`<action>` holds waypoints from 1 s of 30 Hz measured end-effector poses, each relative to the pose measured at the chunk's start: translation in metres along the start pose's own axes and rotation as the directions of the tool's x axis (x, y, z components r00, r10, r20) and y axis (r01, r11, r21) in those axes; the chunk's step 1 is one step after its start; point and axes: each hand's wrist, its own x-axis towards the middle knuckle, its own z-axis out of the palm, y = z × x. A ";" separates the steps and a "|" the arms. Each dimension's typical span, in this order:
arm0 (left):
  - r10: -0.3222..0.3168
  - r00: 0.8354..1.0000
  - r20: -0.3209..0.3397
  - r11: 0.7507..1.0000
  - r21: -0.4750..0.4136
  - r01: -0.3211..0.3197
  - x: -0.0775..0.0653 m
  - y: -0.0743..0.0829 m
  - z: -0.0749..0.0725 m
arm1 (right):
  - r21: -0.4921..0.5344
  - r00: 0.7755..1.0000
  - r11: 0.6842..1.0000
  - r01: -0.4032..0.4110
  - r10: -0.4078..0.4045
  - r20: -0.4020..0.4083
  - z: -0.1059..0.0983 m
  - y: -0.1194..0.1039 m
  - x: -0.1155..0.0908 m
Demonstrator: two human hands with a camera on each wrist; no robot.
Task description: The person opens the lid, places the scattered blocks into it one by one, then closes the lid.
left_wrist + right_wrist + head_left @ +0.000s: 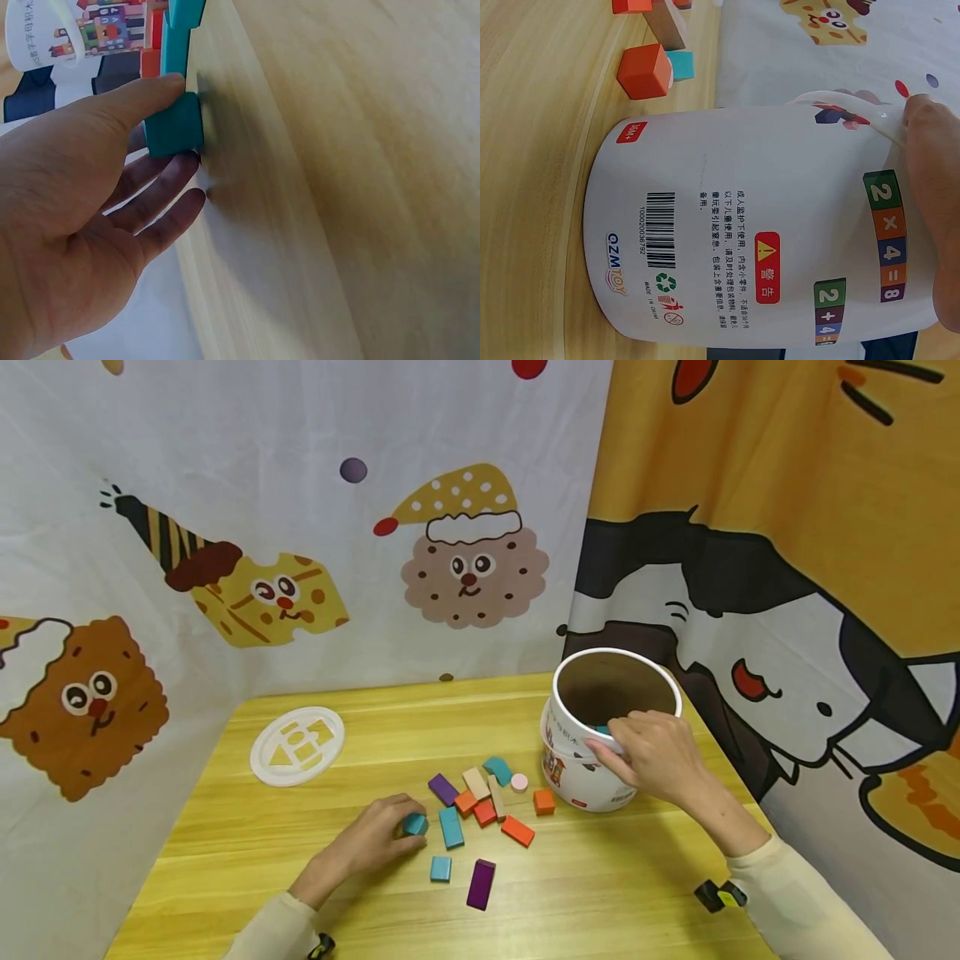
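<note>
My left hand (372, 837) pinches a teal block (415, 824) at the left edge of a loose group of blocks. In the left wrist view, the thumb lies on one side of that teal block (176, 126) and fingers on the other, close over the tabletop. My right hand (658, 753) grips the near rim of a white bucket (566, 768), its thumb outside and its other fingers over the edge. The bucket stands upright, and a bit of teal shows inside it. Printed labels and a barcode cover the bucket's side (727, 150) in the right wrist view.
Between the hands lie several blocks, including a flat teal block (452, 828), an orange cube (543, 802), a purple block (481, 885) and a teal arch (497, 769). A white lid (262, 760) with shaped cut-outs rests at the back left. Printed curtains (300, 410) hang behind the table.
</note>
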 end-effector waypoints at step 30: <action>0.181 0.943 -0.280 0.983 0.069 -0.168 0.056 0.038 -0.061 | 0.007 1.000 1.000 -0.004 0.004 0.001 0.000 0.000 0.000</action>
